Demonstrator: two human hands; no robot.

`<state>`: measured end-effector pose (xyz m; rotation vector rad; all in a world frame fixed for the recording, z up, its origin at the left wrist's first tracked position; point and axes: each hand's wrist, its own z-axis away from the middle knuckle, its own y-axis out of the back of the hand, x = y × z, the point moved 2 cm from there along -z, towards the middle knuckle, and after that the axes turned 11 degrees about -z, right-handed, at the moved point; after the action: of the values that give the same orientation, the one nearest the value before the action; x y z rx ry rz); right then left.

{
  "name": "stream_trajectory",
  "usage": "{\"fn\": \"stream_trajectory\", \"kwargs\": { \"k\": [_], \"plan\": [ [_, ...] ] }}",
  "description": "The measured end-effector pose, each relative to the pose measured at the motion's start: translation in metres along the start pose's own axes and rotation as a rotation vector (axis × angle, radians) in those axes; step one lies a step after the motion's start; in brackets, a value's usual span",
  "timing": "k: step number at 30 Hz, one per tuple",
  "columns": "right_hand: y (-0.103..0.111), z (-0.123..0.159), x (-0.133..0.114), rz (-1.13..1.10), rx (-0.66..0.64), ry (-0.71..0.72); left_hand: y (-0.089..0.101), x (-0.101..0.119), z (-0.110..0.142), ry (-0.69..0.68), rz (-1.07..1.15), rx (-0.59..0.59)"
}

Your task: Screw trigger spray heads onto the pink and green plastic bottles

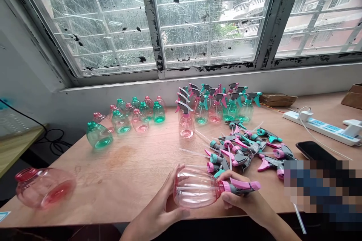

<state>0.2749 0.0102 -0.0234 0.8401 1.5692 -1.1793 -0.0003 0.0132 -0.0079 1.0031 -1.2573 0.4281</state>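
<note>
A pink see-through spray bottle (196, 187) lies sideways in the air above the table's front edge, its grey and pink trigger head fitted on the neck and pointing right. My left hand (162, 205) is wrapped round the base end of the bottle. At the neck, the fingers and thumb of my right hand (240, 199) close on the pink collar. Just behind the bottle is a heap of loose trigger spray heads (240, 145) in pink, green and grey, with thin clear tubes.
Headless green and pink bottles (121, 123) stand at the back left; one pink bottle (46, 188) is at the front left. Bottles with heads (216, 109) are grouped by the wall. On the right are a power strip (322, 126) and a dark phone (315, 150).
</note>
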Motion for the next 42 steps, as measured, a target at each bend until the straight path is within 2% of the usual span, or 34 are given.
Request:
{"fn": "stream_trajectory", "kwargs": {
  "k": [8,11,15,21,31,36,42],
  "plan": [
    [-0.001,0.0002,-0.0033,0.088,0.022,0.003,-0.0003,0.0006,0.0012,0.036,-0.006,0.061],
    [-0.0024,0.0003,-0.0022,0.055,0.019,-0.055,0.0001,0.0033,0.0014,0.036,0.036,0.038],
    [-0.003,0.0,-0.0023,0.052,0.011,-0.036,0.0001,0.0023,0.001,0.027,0.065,-0.001],
    [-0.0018,-0.0002,-0.002,0.038,0.018,0.008,0.0002,0.0001,-0.0002,0.034,-0.006,0.026],
    [0.001,-0.0018,0.0013,0.074,0.032,0.001,0.0016,-0.0021,0.0013,0.068,-0.008,0.018],
    [0.0011,-0.0007,0.002,0.023,0.01,0.022,0.0001,-0.002,0.0004,0.018,0.008,0.018],
    [0.0008,-0.0009,0.0003,0.061,0.018,0.01,-0.0016,0.0005,0.0008,0.012,0.045,0.038]
  ]
}}
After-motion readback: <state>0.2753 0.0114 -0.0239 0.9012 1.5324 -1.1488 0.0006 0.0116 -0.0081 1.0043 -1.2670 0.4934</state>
